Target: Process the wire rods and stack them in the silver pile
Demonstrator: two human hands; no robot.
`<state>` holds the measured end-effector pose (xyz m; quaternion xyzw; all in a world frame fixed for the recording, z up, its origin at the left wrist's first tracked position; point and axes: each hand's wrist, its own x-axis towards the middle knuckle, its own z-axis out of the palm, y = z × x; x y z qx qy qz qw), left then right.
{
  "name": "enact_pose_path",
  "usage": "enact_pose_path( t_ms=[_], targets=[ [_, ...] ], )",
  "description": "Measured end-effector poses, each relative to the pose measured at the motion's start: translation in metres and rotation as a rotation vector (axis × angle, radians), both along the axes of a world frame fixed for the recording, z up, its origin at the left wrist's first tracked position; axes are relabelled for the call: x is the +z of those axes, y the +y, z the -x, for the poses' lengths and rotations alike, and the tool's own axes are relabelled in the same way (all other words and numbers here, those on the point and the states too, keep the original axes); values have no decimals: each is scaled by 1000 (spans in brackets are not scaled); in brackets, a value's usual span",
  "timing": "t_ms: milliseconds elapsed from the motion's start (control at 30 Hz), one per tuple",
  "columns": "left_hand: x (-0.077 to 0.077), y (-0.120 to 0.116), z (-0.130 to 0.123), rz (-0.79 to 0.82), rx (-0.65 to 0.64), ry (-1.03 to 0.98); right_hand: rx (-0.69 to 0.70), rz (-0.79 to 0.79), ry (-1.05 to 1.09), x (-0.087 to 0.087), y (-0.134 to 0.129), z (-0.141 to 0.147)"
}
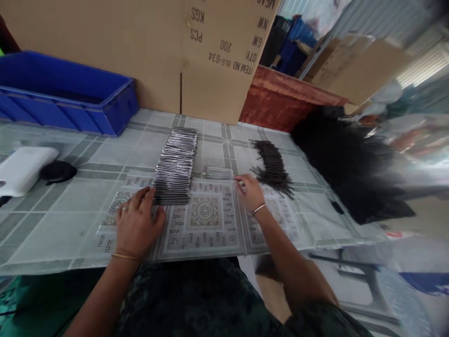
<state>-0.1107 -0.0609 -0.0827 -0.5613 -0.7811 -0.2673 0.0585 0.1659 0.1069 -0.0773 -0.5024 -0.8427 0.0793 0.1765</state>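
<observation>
A long row of thin, shiny metal rods [175, 164] lies side by side on the patterned tablecloth, its near end over a clear printed mat [204, 236]. My left hand [138, 220] rests by the near left end of this row, fingers loosely bent and thumb apart, fingertips at the rod ends. A smaller group of similar rods [219, 172] sits to the right. At its right end is my right hand [250, 194], thumb and forefinger drawn together; whatever lies between them is too small to make out. Further right is a heap of dark, thin sticks [272, 164].
A blue plastic bin [119, 103] stands at the back left, beside a tall cardboard sheet [157, 56]. On the left lie a white device [26, 171] and a round black object [58, 172]. A black bag-like pile [343, 159] covers the right edge of the table.
</observation>
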Motion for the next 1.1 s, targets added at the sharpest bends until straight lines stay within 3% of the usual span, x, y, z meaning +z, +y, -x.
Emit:
enact_pose_path(
  t_ms=[100,233,333,433,533,667,833,967,1100],
  targets=[
    [5,17,-32,-51,-207,22,-265,-56,-170,-7,31,-52],
    [3,71,-89,46,-472,31,-275,-21,-377,-24,37,-76],
    [-4,116,-115,158,-492,99,-202,-24,-409,-28,31,-80],
    [-6,142,-122,233,-451,157,-209,-38,-393,-22,32,-90],
    [-3,146,-120,256,-474,228,-202,-20,-419,-14,38,-100],
    [0,136,-117,262,-508,327,-87,8,-425,-9,42,-108],
    [-6,130,-116,275,-461,285,-162,-25,-308,-13,45,-122],
    [-5,129,-115,335,-424,296,-121,16,-335,-17,47,-126],
    [-2,118,-115,352,-425,339,-111,-55,-247,-17,54,-124]
  ],
)
